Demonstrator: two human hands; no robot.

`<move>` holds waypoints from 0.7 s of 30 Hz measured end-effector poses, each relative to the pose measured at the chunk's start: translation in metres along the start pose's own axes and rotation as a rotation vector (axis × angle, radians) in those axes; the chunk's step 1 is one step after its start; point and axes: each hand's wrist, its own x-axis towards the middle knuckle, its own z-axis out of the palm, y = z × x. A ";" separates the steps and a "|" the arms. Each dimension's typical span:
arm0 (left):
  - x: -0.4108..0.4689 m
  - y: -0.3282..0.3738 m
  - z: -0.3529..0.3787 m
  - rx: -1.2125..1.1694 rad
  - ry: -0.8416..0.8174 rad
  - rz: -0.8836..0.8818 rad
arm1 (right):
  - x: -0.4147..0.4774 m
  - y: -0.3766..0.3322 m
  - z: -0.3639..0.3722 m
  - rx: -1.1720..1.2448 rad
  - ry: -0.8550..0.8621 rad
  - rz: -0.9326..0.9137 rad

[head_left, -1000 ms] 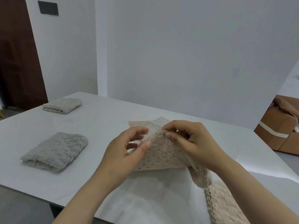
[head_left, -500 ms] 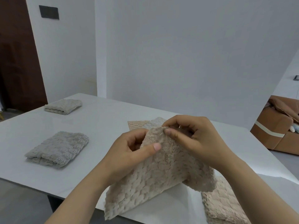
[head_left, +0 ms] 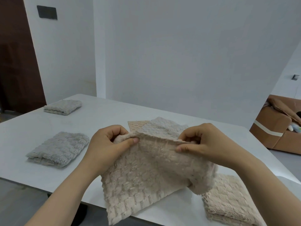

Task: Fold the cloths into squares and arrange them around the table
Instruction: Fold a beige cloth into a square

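Observation:
A beige fluffy cloth [head_left: 146, 175] hangs in front of me above the white table [head_left: 101, 118]. My left hand [head_left: 107, 147] pinches its top left corner and my right hand [head_left: 203, 144] pinches its top right corner, so the top edge is stretched between them. Its lower end droops past the table's near edge. Behind it lie unfolded cloths [head_left: 162, 128], partly hidden. A folded beige cloth [head_left: 228, 203] sits at the near right. Two folded grey cloths lie on the left, one near [head_left: 58, 149] and one far [head_left: 63, 106].
A white wall stands close behind the table. A brown sofa [head_left: 276, 128] is on the right beyond the table. A dark brown door [head_left: 17, 62] is at the far left.
My hands have lifted the beige cloth off the pile and moved apart along its top edge, spreading it out so it hangs open.

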 end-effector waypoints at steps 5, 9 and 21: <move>0.006 -0.008 -0.006 0.072 0.073 -0.028 | -0.010 0.016 -0.006 -0.115 0.000 0.085; 0.008 -0.014 -0.010 0.080 0.074 -0.077 | -0.011 0.025 -0.007 -0.081 0.142 0.091; 0.005 -0.034 -0.020 -0.183 0.101 -0.163 | -0.016 0.036 -0.007 0.055 0.411 0.174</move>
